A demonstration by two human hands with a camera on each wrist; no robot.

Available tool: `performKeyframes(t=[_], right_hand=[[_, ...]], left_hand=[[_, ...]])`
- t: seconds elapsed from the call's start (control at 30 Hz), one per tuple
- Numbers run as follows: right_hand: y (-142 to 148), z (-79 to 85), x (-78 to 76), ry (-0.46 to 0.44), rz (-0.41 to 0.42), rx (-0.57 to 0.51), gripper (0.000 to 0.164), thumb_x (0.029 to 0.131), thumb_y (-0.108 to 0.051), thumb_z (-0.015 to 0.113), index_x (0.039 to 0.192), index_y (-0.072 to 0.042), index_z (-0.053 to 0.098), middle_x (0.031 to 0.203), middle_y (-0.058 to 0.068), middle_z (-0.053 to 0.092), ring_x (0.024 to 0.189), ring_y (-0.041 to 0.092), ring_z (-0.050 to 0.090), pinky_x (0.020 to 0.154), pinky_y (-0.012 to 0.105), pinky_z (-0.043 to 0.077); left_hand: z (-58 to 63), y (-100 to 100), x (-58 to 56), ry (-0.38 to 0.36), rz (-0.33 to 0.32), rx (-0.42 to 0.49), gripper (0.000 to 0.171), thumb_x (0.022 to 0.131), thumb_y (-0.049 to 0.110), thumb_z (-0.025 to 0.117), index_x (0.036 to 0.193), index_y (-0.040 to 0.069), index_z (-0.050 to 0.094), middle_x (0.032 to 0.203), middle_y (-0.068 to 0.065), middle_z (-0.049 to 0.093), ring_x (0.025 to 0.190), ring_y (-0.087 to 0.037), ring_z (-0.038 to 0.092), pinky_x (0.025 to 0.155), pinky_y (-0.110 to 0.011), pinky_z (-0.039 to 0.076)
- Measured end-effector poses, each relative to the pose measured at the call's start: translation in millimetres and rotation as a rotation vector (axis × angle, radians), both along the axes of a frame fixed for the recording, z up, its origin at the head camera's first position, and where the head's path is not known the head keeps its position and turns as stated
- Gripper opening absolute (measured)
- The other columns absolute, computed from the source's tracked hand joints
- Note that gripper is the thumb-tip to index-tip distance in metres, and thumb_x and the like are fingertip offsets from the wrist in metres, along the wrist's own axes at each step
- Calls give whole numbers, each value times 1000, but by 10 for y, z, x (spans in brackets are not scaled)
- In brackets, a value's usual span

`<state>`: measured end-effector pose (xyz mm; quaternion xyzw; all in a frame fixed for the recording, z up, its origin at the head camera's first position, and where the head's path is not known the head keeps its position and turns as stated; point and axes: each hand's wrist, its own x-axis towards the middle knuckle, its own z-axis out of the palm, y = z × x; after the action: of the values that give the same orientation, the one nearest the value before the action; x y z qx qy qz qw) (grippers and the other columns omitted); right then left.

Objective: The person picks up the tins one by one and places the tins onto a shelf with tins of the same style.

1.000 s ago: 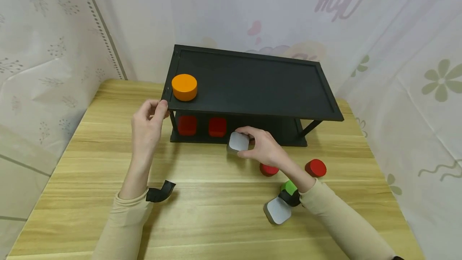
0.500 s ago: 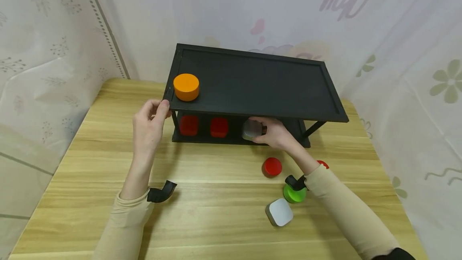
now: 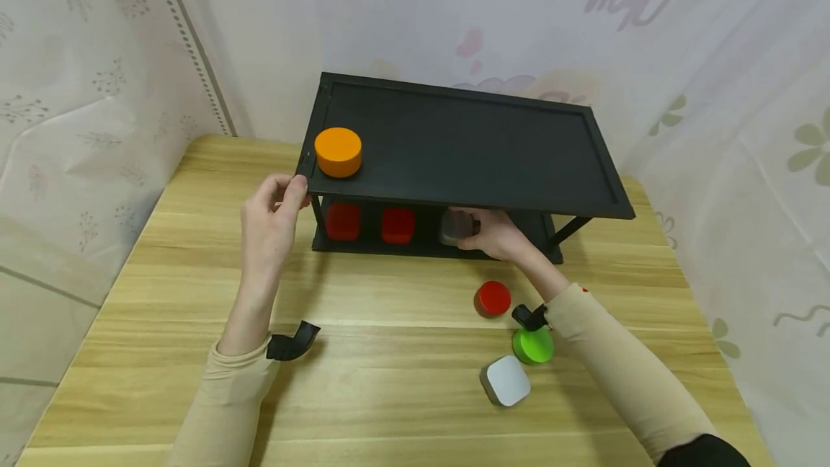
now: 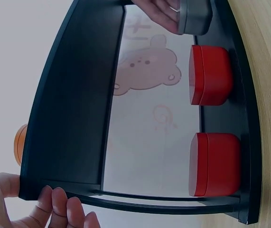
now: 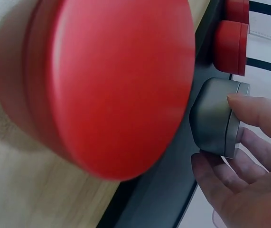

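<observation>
My left hand (image 3: 267,225) pinches the front left corner of a black two-tier shelf (image 3: 467,150), thumb on one side and fingertips on the other in the left wrist view. Reaching under the top board, my right hand (image 3: 498,235) grips a silver square tin (image 5: 213,116) by its sides. That tin is over the lower board, right of two red square tins (image 4: 211,75) standing in a row there. Whether its base touches the board I cannot tell. An orange round tin (image 3: 338,152) sits on the top board near its left end.
On the wooden table (image 3: 389,380) in front of the shelf stand a red round tin (image 3: 493,298), a green round tin (image 3: 533,346) and another silver square tin (image 3: 506,380). A second red round tin is mostly hidden behind the right sleeve (image 3: 622,359). A printed curtain (image 3: 415,13) hangs behind.
My right hand has carried the silver tin from in front of the shelf, rightward and back, in under the top board. My left hand keeps its hold on the corner.
</observation>
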<state>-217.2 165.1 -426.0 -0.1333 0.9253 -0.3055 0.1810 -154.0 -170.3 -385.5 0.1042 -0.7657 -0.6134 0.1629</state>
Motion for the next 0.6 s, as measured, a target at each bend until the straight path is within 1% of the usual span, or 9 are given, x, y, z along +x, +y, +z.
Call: performKeyframes(t=[0.2, 0.27, 0.33, 0.5, 0.6], right_hand=[[-22, -46, -21, -31, 2, -11, 67, 78, -9, 74, 139, -19, 48, 151, 8, 33, 134, 35, 40, 103, 48, 43], [-30, -53, -27, -39, 1, -10, 67, 78, -9, 75, 139, -20, 48, 152, 7, 32, 134, 35, 40, 103, 47, 44], [-36, -51, -29, -35, 7, -6, 67, 78, -9, 75, 139, -20, 48, 151, 7, 33, 134, 33, 40, 103, 47, 43], [-36, -55, -29, -31, 18, 1, 67, 78, -9, 74, 139, -19, 47, 150, 8, 36, 134, 31, 38, 105, 48, 40], [-35, -56, -25, -46, 15, -9, 67, 79, -9, 74, 139, -19, 47, 151, 8, 34, 135, 30, 37, 106, 49, 40]], left_hand=[[10, 3, 22, 1, -6, 1, 34, 91, 42, 57, 93, 9, 65, 85, -5, 64, 84, -21, 62, 73, -25, 43], [15, 5, 28, 2, -6, -2, 35, 92, 42, 57, 93, 8, 65, 84, -4, 64, 84, -19, 62, 73, -25, 42], [18, 4, 35, 7, -5, -2, 34, 92, 41, 57, 93, 8, 65, 83, -2, 64, 83, -18, 62, 73, -24, 43], [21, 9, 45, 5, -6, -4, 34, 91, 41, 57, 93, 8, 65, 80, 5, 63, 85, -21, 63, 73, -25, 43], [20, 12, 49, 2, -7, -6, 36, 92, 42, 57, 94, 7, 64, 78, 7, 61, 86, -22, 62, 73, -25, 42]])
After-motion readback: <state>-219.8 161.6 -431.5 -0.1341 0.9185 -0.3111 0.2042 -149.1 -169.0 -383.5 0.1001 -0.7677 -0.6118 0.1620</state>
